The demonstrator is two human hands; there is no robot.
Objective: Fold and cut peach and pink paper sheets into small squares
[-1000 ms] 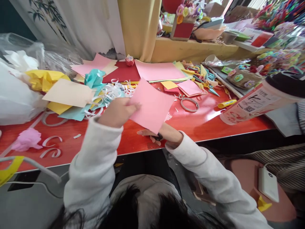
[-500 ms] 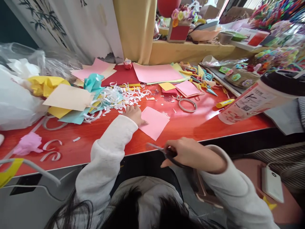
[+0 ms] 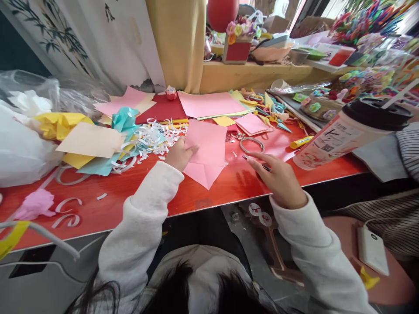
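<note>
My left hand (image 3: 179, 155) is closed on the left edge of a pink square of paper (image 3: 207, 141), with the thumb on its face. This sheet is raised off the table; below it shows more pink paper (image 3: 206, 174) with crease lines, and I cannot tell whether the two are joined. My right hand (image 3: 278, 176) is palm down low over the table, fingers around a pair of scissors (image 3: 266, 167). Only a metal tip and a bit of dark handle show; the rest is hidden under the hand. A round bangle-like ring (image 3: 252, 145) lies just beyond its fingertips.
White paper shreds (image 3: 153, 138) and coloured sheets lie left on the red table (image 3: 140, 200). A lidded drink cup (image 3: 343, 135) stands at right, near a yellow tube (image 3: 301, 142). Pink sheets (image 3: 209, 104) and several scissors and tools (image 3: 275, 107) are at the back.
My left hand has lifted the pink paper, which lay flat before. My right hand has moved forward and right with the scissors, from the table's front edge to near the ring.
</note>
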